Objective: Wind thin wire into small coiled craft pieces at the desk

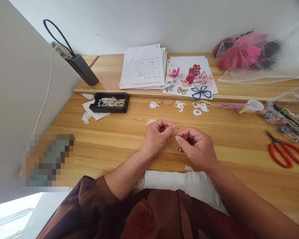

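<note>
Near the middle of the wooden table, my left hand pinches a small pink curved piece between thumb and forefinger. A thin wire or thread runs down from it to my right hand, whose thumb and forefinger are pressed together on it. Just below the fingers lies a small copper-coloured spool. Beyond my hands are piles of white crescent cut-outs, a white ring and several small white rings. Little pink pieces with wire ends lie among the piles.
A black tray of beads stands at left, below a black upright device. Printed sheets and wire-and-thread flowers lie on the back ledge. Red-handled pliers, a plastic cup and a clear box are at right.
</note>
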`<state>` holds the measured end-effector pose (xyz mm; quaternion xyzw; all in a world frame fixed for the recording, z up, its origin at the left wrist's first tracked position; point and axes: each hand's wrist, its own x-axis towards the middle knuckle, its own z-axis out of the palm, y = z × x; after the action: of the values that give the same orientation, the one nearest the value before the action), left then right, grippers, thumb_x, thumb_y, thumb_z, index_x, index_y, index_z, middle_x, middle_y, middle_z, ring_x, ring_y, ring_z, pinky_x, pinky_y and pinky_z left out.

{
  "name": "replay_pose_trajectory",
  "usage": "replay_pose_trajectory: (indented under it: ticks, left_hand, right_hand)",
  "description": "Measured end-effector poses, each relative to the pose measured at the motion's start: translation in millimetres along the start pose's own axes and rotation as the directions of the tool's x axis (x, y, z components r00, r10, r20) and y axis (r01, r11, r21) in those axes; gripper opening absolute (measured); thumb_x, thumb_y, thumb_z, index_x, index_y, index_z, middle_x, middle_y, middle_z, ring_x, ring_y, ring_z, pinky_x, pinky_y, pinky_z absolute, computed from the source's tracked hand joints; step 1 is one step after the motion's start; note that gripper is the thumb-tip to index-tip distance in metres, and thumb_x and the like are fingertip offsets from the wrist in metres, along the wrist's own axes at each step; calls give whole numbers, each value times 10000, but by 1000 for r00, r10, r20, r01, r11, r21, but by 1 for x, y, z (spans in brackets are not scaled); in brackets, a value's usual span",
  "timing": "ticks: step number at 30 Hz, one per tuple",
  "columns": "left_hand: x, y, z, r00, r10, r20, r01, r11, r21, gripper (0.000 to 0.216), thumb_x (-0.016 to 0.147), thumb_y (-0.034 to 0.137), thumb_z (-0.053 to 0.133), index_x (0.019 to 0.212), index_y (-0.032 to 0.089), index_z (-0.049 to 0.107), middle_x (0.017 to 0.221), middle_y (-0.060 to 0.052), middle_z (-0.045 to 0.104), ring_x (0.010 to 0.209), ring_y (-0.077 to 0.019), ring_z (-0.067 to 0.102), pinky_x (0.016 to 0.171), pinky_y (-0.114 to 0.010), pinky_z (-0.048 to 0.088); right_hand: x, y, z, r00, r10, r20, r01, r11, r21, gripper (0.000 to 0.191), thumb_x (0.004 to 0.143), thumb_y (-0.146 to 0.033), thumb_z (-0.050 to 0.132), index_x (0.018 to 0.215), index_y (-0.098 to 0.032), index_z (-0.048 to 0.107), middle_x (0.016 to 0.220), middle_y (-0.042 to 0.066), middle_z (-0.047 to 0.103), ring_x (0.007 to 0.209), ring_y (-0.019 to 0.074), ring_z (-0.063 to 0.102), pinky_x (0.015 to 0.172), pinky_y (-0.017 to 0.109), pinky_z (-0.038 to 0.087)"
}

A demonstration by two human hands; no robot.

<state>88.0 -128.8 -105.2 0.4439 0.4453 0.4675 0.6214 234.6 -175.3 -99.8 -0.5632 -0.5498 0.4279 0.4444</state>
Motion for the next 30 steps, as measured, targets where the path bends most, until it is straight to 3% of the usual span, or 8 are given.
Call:
replay_pose_trajectory:
  ticks: [4, 8, 14, 19, 25, 30]
  left_hand:
    - [0, -3, -2, 997, 45, 60, -52, 991, 124, 185, 783, 314, 739, 798, 142, 673, 777, -29, 681, 636, -92, 539, 598, -226, 414]
    - [-3, 1, -1, 984, -7, 180, -24, 985, 171, 184, 799, 312, 725, 804, 137, 668, 732, -13, 646, 591, -76, 491, 559, -218, 370]
    - [-5, 7, -1, 950, -76, 303, 86, 996, -19, 284, 762, 393, 794, 799, 136, 678, 765, -12, 653, 569, -62, 503, 572, -225, 392]
    - [-3, 1, -2, 951, -118, 286, 158, 980, -122, 316, 734, 405, 828, 811, 133, 689, 720, -2, 635, 581, -62, 504, 581, -222, 391]
    - [-3, 0, -1, 961, -111, 252, 160, 970, -182, 250, 734, 343, 829, 794, 137, 701, 769, -18, 668, 619, -66, 511, 611, -227, 406]
    - [-4, 4, 1, 966, -135, 221, 190, 949, -253, 244, 729, 325, 832, 763, 136, 682, 709, -14, 665, 653, -90, 598, 668, -235, 461]
  right_hand:
    - [-1, -4, -4, 975, -185, -124, 167, 976, -141, 72, 857, -250, 696, 800, -209, 681, 627, -27, 601, 522, 96, 496, 492, 240, 396]
    - [7, -7, -12, 951, -217, -222, 189, 972, -143, 74, 842, -240, 712, 777, -209, 695, 627, -24, 603, 559, 101, 482, 521, 248, 383]
    - [18, -4, -16, 992, 0, -130, 23, 984, 177, 122, 795, -294, 758, 754, -204, 687, 640, -20, 632, 558, 92, 492, 521, 237, 389]
    - [21, 2, -13, 966, 256, 33, -242, 854, 460, 255, 722, -380, 834, 762, -195, 663, 587, -47, 578, 443, 48, 373, 411, 203, 265]
    - [18, 2, -9, 943, 311, 121, -328, 800, 501, 329, 686, -408, 870, 783, -185, 649, 578, -55, 574, 434, 43, 405, 402, 181, 314]
    - [13, -1, -5, 917, 348, 193, -397, 768, 502, 348, 723, -442, 846, 869, -196, 648, 579, -84, 552, 429, 40, 386, 504, 240, 503]
